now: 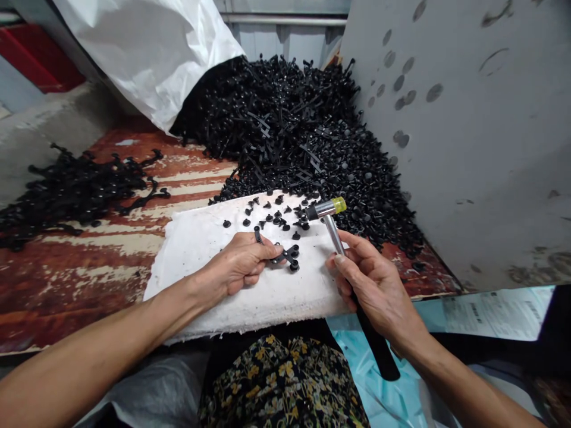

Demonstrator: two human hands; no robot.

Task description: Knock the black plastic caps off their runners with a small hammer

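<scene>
My left hand (243,264) rests on a white foam pad (214,291), fingers pinched on a black plastic sprue of small clips (285,255) that lies flat on the pad. My right hand (375,285) is closed round the shaft of a small hammer (328,209), whose head has a metal body, a black face and a yellow face. The hammer head hangs a little above and to the right of the sprue. Several loose black clips (276,215) lie scattered on the pad's far part.
A big heap of black clip sprues (303,131) spills from a white sack (151,53) behind the pad. Another pile of black sprues (75,187) lies at the left on the worn red board (66,285). A grey panel (468,148) stands at the right.
</scene>
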